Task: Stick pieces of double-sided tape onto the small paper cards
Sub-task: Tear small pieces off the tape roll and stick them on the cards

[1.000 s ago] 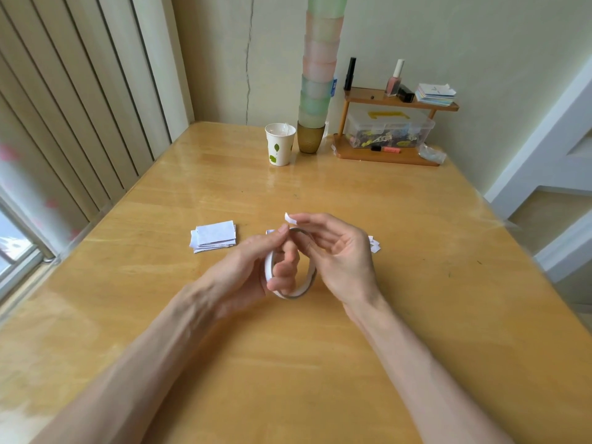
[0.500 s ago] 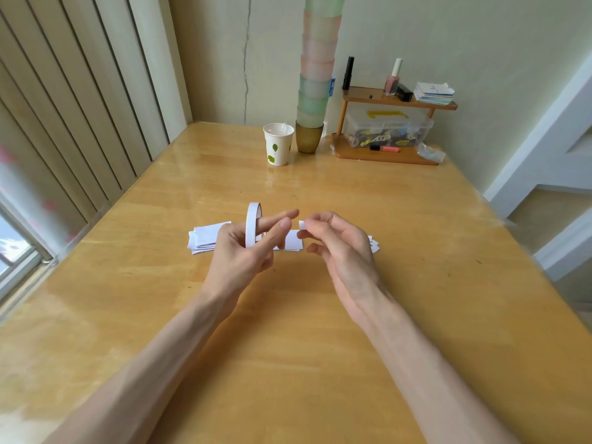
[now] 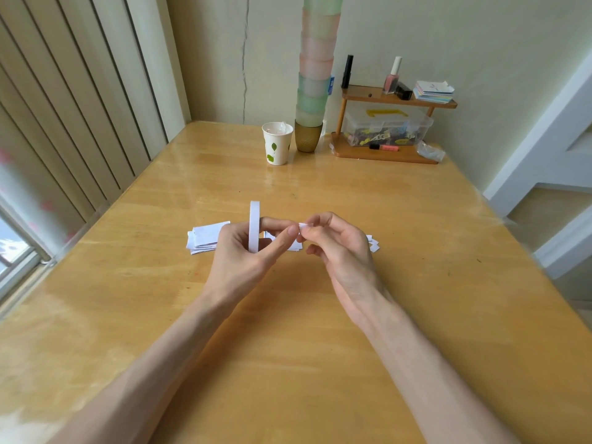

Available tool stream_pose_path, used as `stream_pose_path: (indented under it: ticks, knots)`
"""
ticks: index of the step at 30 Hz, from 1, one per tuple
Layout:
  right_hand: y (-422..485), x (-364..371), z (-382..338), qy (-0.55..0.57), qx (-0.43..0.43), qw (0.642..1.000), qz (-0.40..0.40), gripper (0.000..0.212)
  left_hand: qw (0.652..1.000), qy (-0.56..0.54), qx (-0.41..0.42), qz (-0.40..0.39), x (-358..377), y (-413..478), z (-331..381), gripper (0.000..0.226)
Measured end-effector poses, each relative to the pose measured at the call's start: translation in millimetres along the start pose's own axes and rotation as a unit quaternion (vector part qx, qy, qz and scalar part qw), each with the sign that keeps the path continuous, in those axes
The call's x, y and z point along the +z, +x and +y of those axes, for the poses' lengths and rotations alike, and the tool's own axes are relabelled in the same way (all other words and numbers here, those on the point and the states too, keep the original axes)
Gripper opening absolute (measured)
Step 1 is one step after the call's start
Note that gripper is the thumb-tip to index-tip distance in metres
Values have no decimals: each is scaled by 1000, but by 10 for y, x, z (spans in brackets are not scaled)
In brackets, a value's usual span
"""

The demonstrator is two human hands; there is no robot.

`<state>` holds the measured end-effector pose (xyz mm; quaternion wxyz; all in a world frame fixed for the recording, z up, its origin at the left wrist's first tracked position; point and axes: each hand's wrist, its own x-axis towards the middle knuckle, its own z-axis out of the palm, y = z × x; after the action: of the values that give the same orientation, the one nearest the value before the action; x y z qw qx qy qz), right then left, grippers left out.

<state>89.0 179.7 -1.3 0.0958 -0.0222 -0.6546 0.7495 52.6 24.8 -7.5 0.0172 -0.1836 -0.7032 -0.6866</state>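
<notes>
My left hand [image 3: 243, 251] holds a thin white roll of double-sided tape [image 3: 254, 219] upright, edge-on to me, above the wooden table [image 3: 288, 315]. My right hand [image 3: 339, 248] pinches the free end of the tape [image 3: 304, 225] between thumb and forefinger, right next to my left fingertips. A stack of small white paper cards [image 3: 205, 237] lies on the table behind my left hand. More small cards [image 3: 373, 243] lie behind my right hand, mostly hidden. One card [image 3: 283, 245] shows between my hands.
At the far edge stand a paper cup [image 3: 277, 147] with a leaf print, a tall stack of coloured cups [image 3: 315, 75], and a small wooden shelf [image 3: 384, 152] with a clear plastic box, bottles and a pile of notes. Vertical blinds hang along the left.
The tape roll went from lying between both hands to standing upright in my left hand. My right hand drew the tape's free end out to the right.
</notes>
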Motion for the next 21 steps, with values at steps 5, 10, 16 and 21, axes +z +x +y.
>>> stream_pose_path:
  ticks: [5,10,16,21]
  knots:
    - [-20,-5,-5,-28,-6,1000,-5,14,1000,1,-2,15,-17,16,-1,16]
    - [-54,11,-10,-73,-18,997,-1,16,999,-5,-38,5,-24,28,-10,16]
    - [-50,9,5,-74,-19,997,7,18,999,1,-39,-11,-28,22,-19,17]
    - [-20,-3,21,-64,-18,998,14,18,999,26,-14,17,-33,33,-40,11]
